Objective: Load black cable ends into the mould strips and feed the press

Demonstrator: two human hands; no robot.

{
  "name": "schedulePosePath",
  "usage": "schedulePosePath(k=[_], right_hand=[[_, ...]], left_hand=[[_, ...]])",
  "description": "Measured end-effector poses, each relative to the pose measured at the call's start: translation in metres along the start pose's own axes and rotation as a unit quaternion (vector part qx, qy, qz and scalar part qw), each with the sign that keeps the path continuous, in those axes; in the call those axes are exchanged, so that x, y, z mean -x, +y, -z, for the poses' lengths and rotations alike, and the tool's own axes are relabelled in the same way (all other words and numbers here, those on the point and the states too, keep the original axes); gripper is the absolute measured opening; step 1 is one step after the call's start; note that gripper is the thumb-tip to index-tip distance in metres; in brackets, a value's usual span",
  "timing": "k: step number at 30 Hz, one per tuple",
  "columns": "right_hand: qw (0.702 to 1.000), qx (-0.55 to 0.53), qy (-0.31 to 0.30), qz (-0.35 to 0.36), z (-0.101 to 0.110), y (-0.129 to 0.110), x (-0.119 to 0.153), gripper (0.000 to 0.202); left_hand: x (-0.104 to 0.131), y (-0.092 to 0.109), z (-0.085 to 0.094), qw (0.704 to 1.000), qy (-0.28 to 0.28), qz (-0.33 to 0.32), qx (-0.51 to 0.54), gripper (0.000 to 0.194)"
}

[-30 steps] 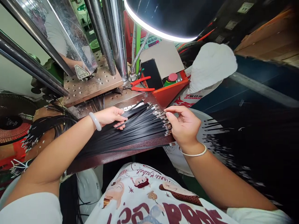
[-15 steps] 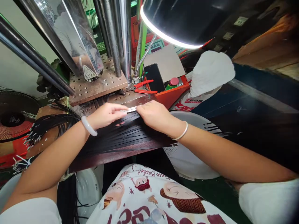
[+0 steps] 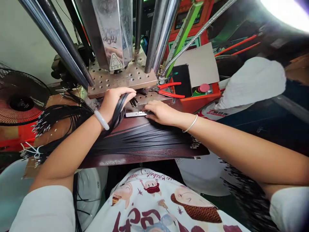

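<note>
Just left of the frame's centre, the left hand point(image 3: 116, 100) has its grip closed around a bunch of black strips point(image 3: 118, 111), which bend over between thumb and fingers and run down past the wrist. At the centre, the right hand point(image 3: 160, 112) has its fingers drawn together at the right end of a pale bar point(image 3: 134, 114); I cannot tell whether that grip has hold of anything. More strips lie across the desk point(image 3: 113, 161) below both hands, their metal ends to the right. Above the hands stands a press point(image 3: 123, 79), with red-handled pliers point(image 3: 172, 94) and a phone point(image 3: 182, 79) to its right.
</note>
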State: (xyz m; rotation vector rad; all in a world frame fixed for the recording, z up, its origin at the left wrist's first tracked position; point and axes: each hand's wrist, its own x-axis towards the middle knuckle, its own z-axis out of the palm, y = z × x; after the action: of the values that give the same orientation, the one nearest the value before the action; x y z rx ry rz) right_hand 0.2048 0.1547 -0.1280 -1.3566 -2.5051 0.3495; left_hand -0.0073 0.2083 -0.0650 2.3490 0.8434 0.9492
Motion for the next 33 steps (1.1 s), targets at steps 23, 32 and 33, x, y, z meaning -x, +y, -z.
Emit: schedulePosePath(k=[23, 32, 33], right_hand=[[0.876, -0.435, 0.110, -0.176, -0.005, -0.020, -0.002, 0.021], [0.983, -0.012, 0.166, -0.073, 0.002, -0.014, 0.014, 0.020], [0.985, 0.014, 0.158, -0.072, 0.003, -0.015, 0.018, 0.020]], left_hand=[[0.006, 0.007, -0.012, 0.992, -0.122, -0.010, -0.033, 0.019], [0.019, 0.002, -0.023, 0.997, -0.052, -0.023, -0.057, 0.017], [0.023, 0.000, -0.027, 0.997, -0.049, -0.020, -0.061, 0.018]])
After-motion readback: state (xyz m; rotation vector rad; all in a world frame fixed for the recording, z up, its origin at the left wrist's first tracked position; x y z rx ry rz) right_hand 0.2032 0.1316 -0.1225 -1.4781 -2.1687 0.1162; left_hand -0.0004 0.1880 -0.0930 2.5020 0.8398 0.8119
